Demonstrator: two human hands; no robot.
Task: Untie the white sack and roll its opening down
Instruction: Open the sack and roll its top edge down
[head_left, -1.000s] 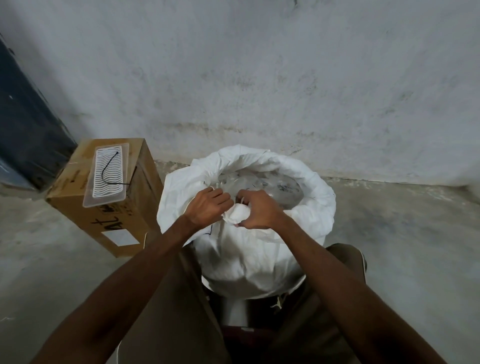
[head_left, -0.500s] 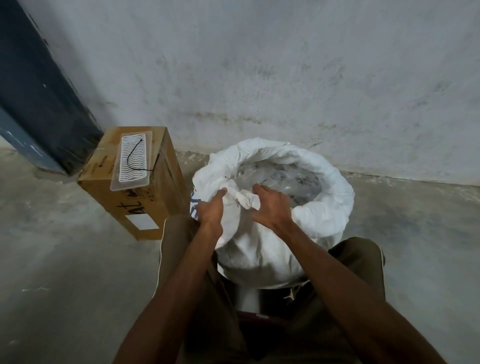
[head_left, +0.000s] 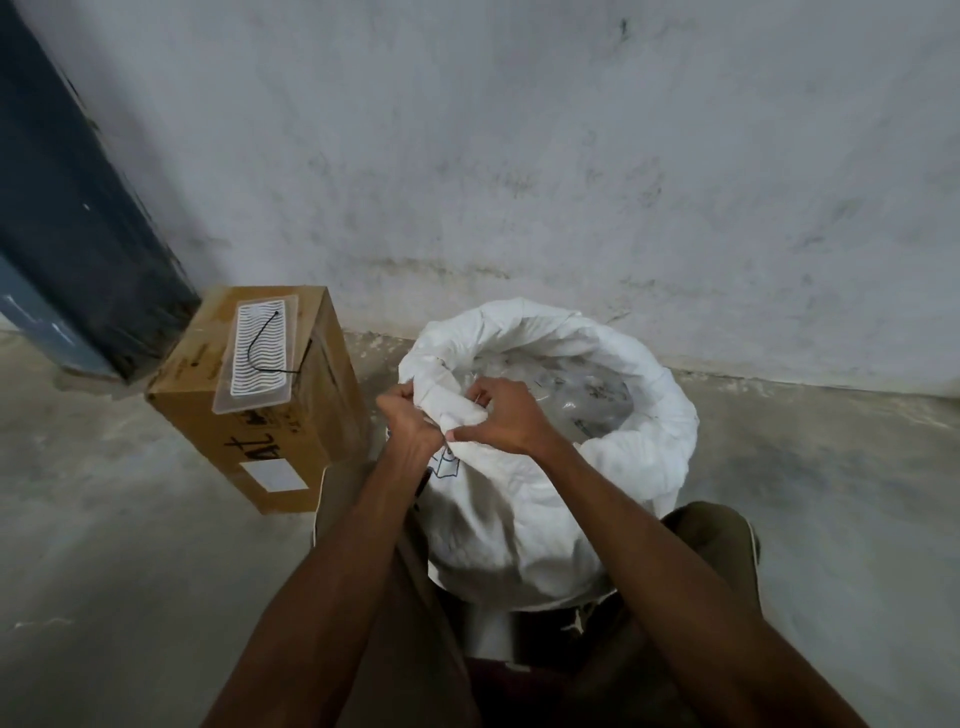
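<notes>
The white sack (head_left: 524, 514) stands on the floor between my knees, its mouth open and its rim (head_left: 660, 415) rolled into a thick collar around the far and right sides. Clear plastic with grey contents (head_left: 582, 395) shows inside. My left hand (head_left: 410, 421) grips the near-left part of the rim from outside. My right hand (head_left: 501, 415) pinches a bunched fold of the same rim, fingers curled over its top. The two hands almost touch.
A brown cardboard box (head_left: 260, 415) sits on the floor left of the sack, with a clear plastic packet and black wire (head_left: 260, 358) on top. A grey wall (head_left: 519, 156) rises close behind. A dark blue post (head_left: 78, 208) leans at the far left.
Both hands have shifted along the rim toward the sack's near-left side, still gripping cloth. My view has turned left, so the sack and box sit further right in the frame.
</notes>
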